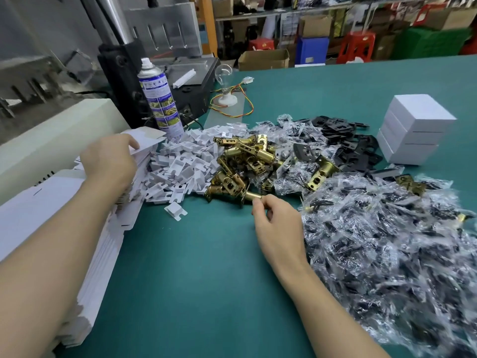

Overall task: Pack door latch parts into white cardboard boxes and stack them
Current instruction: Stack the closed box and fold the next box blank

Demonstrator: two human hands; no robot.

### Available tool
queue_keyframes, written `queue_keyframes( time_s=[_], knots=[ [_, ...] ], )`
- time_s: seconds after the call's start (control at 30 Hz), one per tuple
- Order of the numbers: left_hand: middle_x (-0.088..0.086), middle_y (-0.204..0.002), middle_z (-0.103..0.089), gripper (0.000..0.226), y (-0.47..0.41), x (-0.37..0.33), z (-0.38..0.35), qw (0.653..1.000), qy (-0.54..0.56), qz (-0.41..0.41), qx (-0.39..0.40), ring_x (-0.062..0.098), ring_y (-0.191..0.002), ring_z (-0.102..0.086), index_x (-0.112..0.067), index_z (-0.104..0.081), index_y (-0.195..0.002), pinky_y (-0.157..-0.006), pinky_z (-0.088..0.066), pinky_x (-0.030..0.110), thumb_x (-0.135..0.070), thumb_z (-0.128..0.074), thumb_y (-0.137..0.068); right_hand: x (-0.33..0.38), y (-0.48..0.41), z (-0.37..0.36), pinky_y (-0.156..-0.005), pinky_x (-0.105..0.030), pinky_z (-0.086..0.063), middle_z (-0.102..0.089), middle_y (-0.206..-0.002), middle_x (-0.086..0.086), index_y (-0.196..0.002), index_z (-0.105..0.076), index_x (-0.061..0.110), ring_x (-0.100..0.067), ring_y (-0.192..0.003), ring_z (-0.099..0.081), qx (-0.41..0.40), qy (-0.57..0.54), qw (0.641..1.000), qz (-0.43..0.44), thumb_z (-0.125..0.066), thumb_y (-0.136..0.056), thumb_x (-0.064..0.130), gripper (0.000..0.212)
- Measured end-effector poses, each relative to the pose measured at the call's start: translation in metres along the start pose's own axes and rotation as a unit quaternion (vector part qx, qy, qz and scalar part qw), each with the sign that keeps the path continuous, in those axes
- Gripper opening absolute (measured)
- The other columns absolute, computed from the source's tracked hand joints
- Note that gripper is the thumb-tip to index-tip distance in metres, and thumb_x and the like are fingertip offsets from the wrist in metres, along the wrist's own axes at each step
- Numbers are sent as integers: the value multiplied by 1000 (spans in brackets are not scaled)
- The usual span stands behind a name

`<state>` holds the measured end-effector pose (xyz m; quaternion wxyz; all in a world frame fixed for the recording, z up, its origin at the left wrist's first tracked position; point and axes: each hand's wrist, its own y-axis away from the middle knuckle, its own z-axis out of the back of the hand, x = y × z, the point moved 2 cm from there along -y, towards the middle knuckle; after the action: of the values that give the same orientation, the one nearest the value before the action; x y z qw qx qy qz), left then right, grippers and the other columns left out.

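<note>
Risks, left to right. Left hand (pixel 111 161) grasps the top flat box blank (pixel 145 136), thumb on its lifted edge. The blank stack (pixel 38 210) under it is fanned and uneven, so a quick pull could drag several sheets off or push them into the white plastic inserts (pixel 180 161) just beside. The spray can (pixel 160 99) stands upright right behind the lifted blank, and a swing of the sheet could tip it.

The brass latch pile (pixel 240 161) is tangled. Right hand (pixel 278 223) pinches the tube end of the near latch (pixel 254 196) between thumb and fingertip. That latch lies on the green table (pixel 193 280) at the pile's near edge. It is only an end pinch, so the latch may slip, or it may hook a neighbour and scatter the pile. The screw bags (pixel 374 228) are slick and heaped touching the latches. One could ride along unnoticed.

Containers:
- The blanks on the left are unfolded and hold nothing.
- The clear bags hold small dark parts, which look like screws but are too small to confirm.
- The black plates (pixel 343 140) lie loose in no container.
- The white boxes (pixel 413 130), far right, are stacked, closed and well apart from the hands. Their contents are hidden.
</note>
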<state>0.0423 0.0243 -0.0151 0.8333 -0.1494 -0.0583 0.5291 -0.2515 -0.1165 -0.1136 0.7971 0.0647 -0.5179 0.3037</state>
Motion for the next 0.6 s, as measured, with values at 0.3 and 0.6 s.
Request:
queue_keyframes(
  time_s=[0.3, 0.6],
  knots=[
    [28, -88, -63, 36, 15, -8, 29, 991, 13, -38, -130, 53, -88, -62, -11, -72, -126, -68, -38, 46, 3, -51, -100, -7, -6, 10, -53, -28, -28, -50, -65, 7, -71, -51, 25, -10, -61, -43, -40, 58, 997, 18, -54, -105, 33, 35],
    [-8, -101, -81, 24, 102, -65, 45, 782, 605, -143, -38, 9, -89, -73, -18, -71, -124, -80, -61, 31, -12, -65, -101, 2, 5, 7, -60, -28, -33, -56, -74, 12, -90, -58, 29, -5, -71, -52, -18, 66, 994, 88, -46, -106, 41, 24]
  ],
)
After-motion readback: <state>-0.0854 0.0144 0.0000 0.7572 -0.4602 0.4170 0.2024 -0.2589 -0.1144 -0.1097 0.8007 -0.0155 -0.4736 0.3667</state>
